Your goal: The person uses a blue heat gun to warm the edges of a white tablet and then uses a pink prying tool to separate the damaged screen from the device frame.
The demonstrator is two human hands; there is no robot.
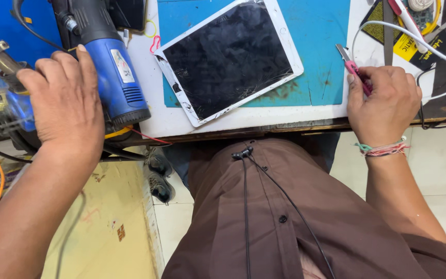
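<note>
View from above a work desk. A white tablet [231, 59] w/ cracked glass lies flat on a blue mat [321, 51], center far; screen not yet lifted. Left hand [63, 98] rests on a blue heat gun [112, 67] at left. Right hand [383, 101], at right desk edge, grips pink tweezers [356, 72].

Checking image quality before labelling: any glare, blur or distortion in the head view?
Head view: even, soft light, no hard shadows; faint sheen on the cracked tablet screen, cracks readable; left hand on the blue heat gun and right hand gripping pink tweezers both sharp; wide-angle stretch at edges.
</note>
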